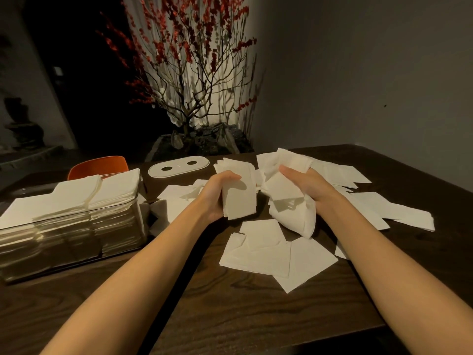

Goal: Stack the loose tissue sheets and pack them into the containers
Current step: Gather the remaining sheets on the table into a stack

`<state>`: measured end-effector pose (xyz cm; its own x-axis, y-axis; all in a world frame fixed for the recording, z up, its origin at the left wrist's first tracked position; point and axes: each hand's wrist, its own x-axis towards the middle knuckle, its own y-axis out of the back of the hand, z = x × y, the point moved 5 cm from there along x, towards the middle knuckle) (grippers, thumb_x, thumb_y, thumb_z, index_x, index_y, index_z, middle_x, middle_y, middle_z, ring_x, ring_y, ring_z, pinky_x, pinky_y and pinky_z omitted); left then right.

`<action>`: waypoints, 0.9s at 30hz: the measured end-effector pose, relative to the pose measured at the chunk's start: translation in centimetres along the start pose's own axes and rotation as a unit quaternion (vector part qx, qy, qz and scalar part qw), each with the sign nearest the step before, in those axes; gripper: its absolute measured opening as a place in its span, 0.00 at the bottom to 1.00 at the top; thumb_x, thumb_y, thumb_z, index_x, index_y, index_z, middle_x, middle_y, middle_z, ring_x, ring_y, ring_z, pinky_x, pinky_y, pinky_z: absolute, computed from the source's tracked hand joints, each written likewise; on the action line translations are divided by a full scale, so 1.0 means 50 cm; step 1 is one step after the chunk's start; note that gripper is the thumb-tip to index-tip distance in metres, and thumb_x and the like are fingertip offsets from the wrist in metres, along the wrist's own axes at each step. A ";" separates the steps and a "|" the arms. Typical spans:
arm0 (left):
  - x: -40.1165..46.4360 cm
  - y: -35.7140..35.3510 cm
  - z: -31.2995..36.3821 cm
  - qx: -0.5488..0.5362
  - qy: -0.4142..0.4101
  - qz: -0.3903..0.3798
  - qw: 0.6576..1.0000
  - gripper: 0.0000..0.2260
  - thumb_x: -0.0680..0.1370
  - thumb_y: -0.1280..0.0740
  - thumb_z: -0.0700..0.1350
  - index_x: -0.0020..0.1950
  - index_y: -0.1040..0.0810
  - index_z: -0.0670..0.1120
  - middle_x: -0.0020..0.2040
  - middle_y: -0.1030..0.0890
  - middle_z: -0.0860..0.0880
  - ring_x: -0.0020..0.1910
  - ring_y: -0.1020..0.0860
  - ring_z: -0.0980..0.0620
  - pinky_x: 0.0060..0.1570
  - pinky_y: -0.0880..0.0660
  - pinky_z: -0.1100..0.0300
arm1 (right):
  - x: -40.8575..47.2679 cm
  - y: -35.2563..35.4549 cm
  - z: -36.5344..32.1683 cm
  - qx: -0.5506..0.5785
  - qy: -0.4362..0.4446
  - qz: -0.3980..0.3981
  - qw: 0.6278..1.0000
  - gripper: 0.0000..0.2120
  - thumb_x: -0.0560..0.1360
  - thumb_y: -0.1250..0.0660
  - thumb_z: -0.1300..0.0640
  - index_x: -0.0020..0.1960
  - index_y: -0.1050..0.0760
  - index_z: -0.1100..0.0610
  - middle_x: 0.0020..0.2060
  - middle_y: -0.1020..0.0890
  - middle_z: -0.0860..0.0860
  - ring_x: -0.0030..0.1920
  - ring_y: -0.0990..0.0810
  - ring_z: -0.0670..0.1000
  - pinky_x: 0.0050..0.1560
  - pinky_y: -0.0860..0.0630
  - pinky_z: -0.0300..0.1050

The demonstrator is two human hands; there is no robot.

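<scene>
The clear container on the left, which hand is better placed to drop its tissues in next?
Probably the left hand. It holds a squared stack and sits nearer the clear container. The right hand grips a crumpled bunch that needs straightening.

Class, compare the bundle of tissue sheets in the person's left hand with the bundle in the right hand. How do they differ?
The white tissue bundle in the left hand is a fairly squared, flat stack held upright; the white tissue bundle in the right hand is crumpled, with sheets sagging below. The left hand curls its fingers round its stack; the right hand grips a looser, bulkier clump. Both are white and held above the dark wooden table.
</scene>
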<state>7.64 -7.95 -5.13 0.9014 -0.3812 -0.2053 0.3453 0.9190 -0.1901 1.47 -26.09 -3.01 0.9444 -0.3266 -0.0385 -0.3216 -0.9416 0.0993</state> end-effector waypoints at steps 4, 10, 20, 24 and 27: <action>-0.004 -0.011 0.001 0.022 -0.009 0.008 1.000 0.05 0.77 0.37 0.43 0.51 0.30 0.48 0.50 0.25 0.43 0.47 0.27 0.47 0.45 0.30 0.53 | -0.006 -0.024 0.004 -0.010 -0.008 -0.039 0.999 0.11 0.78 0.35 0.48 0.57 0.32 0.48 0.43 0.22 0.47 0.42 0.23 0.47 0.33 0.30 0.41; 0.004 -0.019 -0.005 -0.006 -0.011 0.012 1.000 0.14 0.77 0.38 0.43 0.62 0.31 0.47 0.57 0.24 0.41 0.55 0.25 0.43 0.54 0.28 0.48 | -0.006 -0.052 0.015 -0.022 -0.018 -0.075 0.997 0.15 0.77 0.33 0.50 0.61 0.30 0.51 0.44 0.21 0.49 0.43 0.22 0.48 0.34 0.28 0.41; 0.006 -0.033 -0.010 -0.010 -0.005 -0.017 1.000 0.06 0.82 0.42 0.47 0.53 0.26 0.50 0.52 0.22 0.45 0.51 0.24 0.46 0.51 0.29 0.52 | 0.003 -0.057 0.019 -0.019 0.006 -0.082 0.996 0.08 0.76 0.32 0.51 0.53 0.29 0.49 0.43 0.21 0.48 0.42 0.21 0.48 0.33 0.27 0.40; -0.003 -0.042 -0.010 -0.101 0.022 -0.061 0.993 0.08 0.79 0.37 0.49 0.56 0.25 0.49 0.52 0.20 0.43 0.51 0.22 0.45 0.49 0.25 0.49 | 0.013 -0.054 0.023 -0.023 0.004 -0.055 0.998 0.11 0.76 0.33 0.50 0.56 0.31 0.49 0.43 0.22 0.47 0.42 0.23 0.47 0.33 0.28 0.40; -0.009 -0.049 -0.008 -0.191 0.043 -0.096 0.976 0.10 0.80 0.38 0.51 0.57 0.25 0.48 0.50 0.17 0.41 0.52 0.21 0.42 0.54 0.26 0.43 | 0.018 -0.046 0.028 -0.010 -0.009 -0.042 0.999 0.16 0.76 0.32 0.49 0.61 0.31 0.50 0.45 0.22 0.49 0.45 0.22 0.49 0.36 0.27 0.44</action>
<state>6.28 -10.06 -4.93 0.7982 -0.5654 -0.2076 0.3686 0.7311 -0.5741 2.98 -24.34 -4.66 0.9664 -0.2486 -0.0660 -0.2401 -0.9639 0.1151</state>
